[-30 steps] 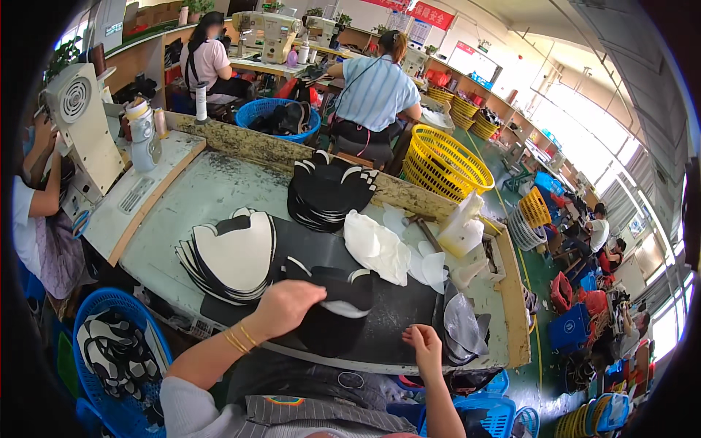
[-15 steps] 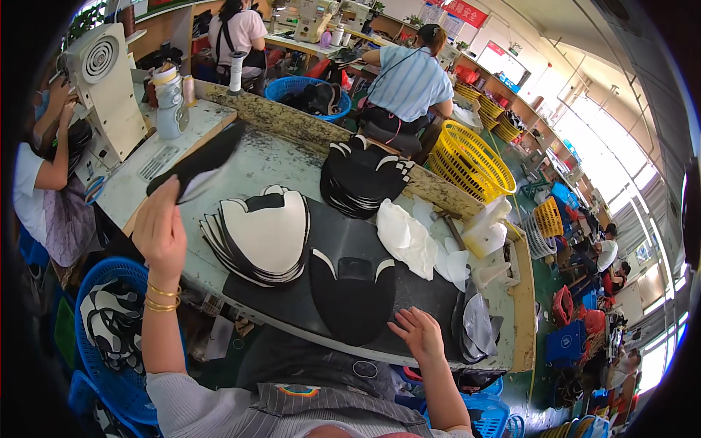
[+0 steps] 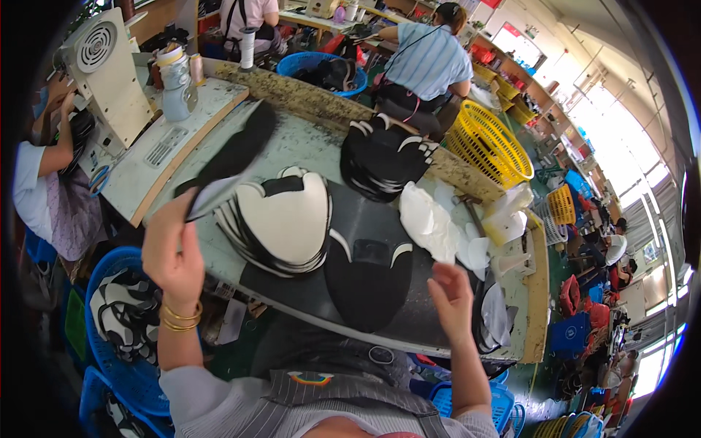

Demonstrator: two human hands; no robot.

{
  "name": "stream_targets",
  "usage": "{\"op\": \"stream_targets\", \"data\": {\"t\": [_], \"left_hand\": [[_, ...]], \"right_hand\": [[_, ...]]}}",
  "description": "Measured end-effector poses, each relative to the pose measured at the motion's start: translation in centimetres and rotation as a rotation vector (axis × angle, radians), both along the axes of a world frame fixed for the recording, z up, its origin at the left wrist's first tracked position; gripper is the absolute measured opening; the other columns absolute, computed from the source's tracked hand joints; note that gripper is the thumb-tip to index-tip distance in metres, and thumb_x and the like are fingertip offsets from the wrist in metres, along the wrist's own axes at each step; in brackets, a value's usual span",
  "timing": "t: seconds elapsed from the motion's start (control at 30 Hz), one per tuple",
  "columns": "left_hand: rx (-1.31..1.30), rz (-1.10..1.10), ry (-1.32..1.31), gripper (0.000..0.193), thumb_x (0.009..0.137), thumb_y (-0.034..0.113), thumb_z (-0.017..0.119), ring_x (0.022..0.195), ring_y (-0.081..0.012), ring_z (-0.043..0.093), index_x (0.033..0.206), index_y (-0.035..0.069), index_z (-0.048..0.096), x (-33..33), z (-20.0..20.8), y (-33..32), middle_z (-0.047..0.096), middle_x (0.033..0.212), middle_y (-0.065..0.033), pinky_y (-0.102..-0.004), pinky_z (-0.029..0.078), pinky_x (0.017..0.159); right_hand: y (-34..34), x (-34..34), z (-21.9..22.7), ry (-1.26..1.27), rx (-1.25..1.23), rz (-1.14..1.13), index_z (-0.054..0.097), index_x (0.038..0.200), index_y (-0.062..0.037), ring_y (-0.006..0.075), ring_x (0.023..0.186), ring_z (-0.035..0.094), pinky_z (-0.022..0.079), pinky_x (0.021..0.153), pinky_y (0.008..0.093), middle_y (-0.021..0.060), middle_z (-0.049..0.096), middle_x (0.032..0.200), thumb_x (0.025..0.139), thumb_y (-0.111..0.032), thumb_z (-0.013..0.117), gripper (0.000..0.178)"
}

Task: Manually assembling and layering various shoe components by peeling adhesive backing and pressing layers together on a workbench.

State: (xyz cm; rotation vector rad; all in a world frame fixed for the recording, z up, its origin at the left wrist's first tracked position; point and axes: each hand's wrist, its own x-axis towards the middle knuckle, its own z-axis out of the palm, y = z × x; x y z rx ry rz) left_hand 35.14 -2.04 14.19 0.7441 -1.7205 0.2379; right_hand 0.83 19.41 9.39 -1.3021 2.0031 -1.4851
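Black piece (image 3: 244,146) is being gripped above bench (image 3: 307,146) by left hand (image 3: 174,254), long axis being slanted forward-right; right hand (image 3: 453,296) is being held, fingers parted. Black-and-white parts (image 3: 124,321) are being contained by blue basket (image 3: 142,383).

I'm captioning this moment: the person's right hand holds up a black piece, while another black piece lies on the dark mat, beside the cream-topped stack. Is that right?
Not quite: the head view shows the left hand holding up the raised piece. The other black piece does lie on the dark mat, beside the cream-topped stack.
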Motion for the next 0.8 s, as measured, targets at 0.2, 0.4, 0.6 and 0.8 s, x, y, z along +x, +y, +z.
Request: {"op": "stream_targets", "data": {"t": [0.2, 0.4, 0.6, 0.8], "left_hand": [[0.222, -0.572, -0.013, 0.027, 0.072, -0.007, 0.061, 0.079, -0.0276, 0.063, 0.098, 0.000, 0.065, -5.5, 2.7, 3.7, 0.066, 0.090, -0.0120, -0.0331, 0.050, 0.071], [0.486, -0.873, -0.072, 0.025, 0.075, 0.001, 0.071, 0.072, -0.0231, 0.061, 0.099, 0.003, 0.064, -8.7, 1.2, 6.1, 0.063, 0.084, -0.0090, -0.0304, 0.048, 0.064], [0.559, -1.039, -0.085, 0.027, 0.070, 0.009, 0.077, 0.075, -0.0202, 0.060, 0.095, 0.005, 0.068, -11.5, 2.0, 8.1, 0.065, 0.084, -0.0061, -0.0291, 0.047, 0.065], [0.493, -1.084, -0.070, 0.028, 0.067, 0.008, 0.078, 0.076, -0.0178, 0.060, 0.094, 0.008, 0.069, -12.7, 1.1, 10.5, 0.068, 0.086, -0.0018, -0.0276, 0.047, 0.067]], "right_hand": [[-4.8, 4.5, 10.7, 0.874, -0.378, 0.073, 0.051, 0.122, -0.0006, 0.0313, 0.111, 0.052, 0.042, 0.093, 0.0376, 0.0143, 0.052, 0.122, 0.060, -0.014, 0.084, 0.072], [-4.4, 4.8, 10.7, 0.547, -0.347, 0.457, 0.061, 0.080, 0.0004, 0.0203, 0.068, 0.055, 0.043, 0.063, 0.0293, 0.0064, 0.059, 0.074, 0.061, 0.003, 0.078, 0.025], [-1.8, 3.9, 8.8, 0.619, -0.414, 0.450, 0.065, 0.085, -0.0030, 0.0218, 0.071, 0.056, 0.046, 0.062, 0.0310, 0.0054, 0.060, 0.078, 0.063, -0.001, 0.077, 0.025], [0.8, 3.5, 7.7, 0.603, -0.504, 0.466, 0.067, 0.089, -0.0025, 0.0208, 0.068, 0.054, 0.044, 0.059, 0.0301, 0.0056, 0.060, 0.078, 0.062, 0.001, 0.076, 0.029]]}}
